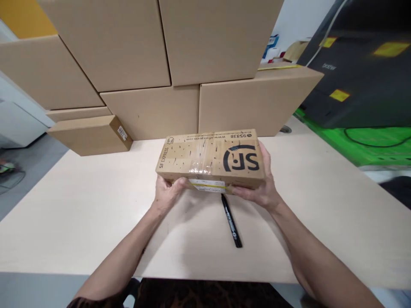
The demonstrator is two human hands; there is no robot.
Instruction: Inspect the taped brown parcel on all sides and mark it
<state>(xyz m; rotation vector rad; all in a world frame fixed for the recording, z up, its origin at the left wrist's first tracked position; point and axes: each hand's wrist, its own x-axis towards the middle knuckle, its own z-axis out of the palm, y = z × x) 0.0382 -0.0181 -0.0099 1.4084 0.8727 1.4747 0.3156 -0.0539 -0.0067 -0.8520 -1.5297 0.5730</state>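
Between both hands is a brown SF Express cardboard box (212, 155), tilted, its printed and taped face showing. A white label (208, 185) with a yellow line is on the side facing me. My left hand (168, 192) grips the box's near left corner, thumb on the front side. Wrapped round the right end is my right hand (260, 184), its thumb on the near side and its fingers partly hidden behind the box. A black marker (231, 222) lies on the pale table (96, 222) just below the box.
Large plain cardboard boxes (154, 111) are stacked along the table's back edge. A smaller closed box (90, 134) with a label sits at the back left. To the right, past the table, stands a dark surface (356, 72) with yellow stickers above a green one.
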